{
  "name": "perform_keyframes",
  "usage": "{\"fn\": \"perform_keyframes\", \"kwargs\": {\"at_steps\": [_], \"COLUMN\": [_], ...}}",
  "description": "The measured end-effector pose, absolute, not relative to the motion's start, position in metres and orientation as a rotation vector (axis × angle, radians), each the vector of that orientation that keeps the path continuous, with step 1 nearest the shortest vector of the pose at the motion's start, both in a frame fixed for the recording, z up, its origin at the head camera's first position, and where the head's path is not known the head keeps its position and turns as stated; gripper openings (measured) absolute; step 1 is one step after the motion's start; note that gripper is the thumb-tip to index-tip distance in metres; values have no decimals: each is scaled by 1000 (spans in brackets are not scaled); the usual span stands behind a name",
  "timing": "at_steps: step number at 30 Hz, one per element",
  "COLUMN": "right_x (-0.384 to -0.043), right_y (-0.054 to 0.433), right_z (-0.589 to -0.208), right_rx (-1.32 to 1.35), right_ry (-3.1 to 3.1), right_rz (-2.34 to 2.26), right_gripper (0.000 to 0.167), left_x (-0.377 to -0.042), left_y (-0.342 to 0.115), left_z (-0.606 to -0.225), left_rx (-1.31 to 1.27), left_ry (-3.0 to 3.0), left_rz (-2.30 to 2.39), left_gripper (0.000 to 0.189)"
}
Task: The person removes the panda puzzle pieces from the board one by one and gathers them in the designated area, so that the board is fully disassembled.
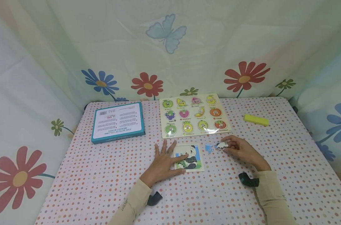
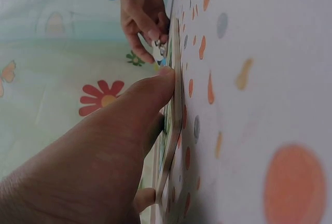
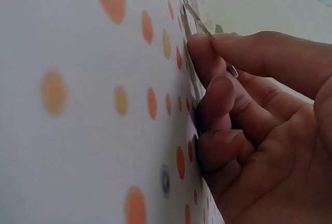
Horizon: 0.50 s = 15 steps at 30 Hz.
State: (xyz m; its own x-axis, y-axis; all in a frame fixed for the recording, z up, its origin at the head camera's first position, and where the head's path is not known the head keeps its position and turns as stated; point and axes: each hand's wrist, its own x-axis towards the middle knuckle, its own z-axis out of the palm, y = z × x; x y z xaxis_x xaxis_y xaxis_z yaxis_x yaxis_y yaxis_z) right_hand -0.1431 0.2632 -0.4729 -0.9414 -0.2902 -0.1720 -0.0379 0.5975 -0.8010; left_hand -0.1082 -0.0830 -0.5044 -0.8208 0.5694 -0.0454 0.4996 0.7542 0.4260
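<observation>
Left hand (image 1: 164, 164), beige-sleeved: fingers spread, resting on the panda puzzle board (image 1: 191, 163) at its 3 o'clock. Right hand (image 1: 240, 151), likewise sleeved: thumb and fingers pinching one panda piece (image 1: 221, 145); one blue piece (image 1: 208, 148) on the surface (image 1: 204, 200) just beside it, at the hand's 9 o'clock. Outward: one yellow block (image 1: 256, 120), right hand's 1 o'clock; one fruit board (image 1: 195, 116), panda puzzle board's 12 o'clock; one blue-edged box (image 1: 118, 123), left hand's 10 o'clock.
</observation>
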Motion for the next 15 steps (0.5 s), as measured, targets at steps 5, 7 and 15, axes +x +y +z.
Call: {"fn": "perform_keyframes", "kwargs": {"at_steps": [5,7,15], "right_x": [-144,-144,-143], "right_y": [263,264,264], "right_z": [-473,-474,-475], "right_rx": [-251,-238,-229], "right_ry": [2551,2572,2673], "right_rz": [-1248,-1218,-1089], "right_gripper": [33,32,30], "left_x": [-108,-107,-107], "left_y": [-83,-83,-83], "left_z": [-504,-505,-504], "left_rx": [851,855,862], "left_ry": [2776,2779,2789], "left_rz": [607,608,621], "left_gripper": [60,60,59]}}
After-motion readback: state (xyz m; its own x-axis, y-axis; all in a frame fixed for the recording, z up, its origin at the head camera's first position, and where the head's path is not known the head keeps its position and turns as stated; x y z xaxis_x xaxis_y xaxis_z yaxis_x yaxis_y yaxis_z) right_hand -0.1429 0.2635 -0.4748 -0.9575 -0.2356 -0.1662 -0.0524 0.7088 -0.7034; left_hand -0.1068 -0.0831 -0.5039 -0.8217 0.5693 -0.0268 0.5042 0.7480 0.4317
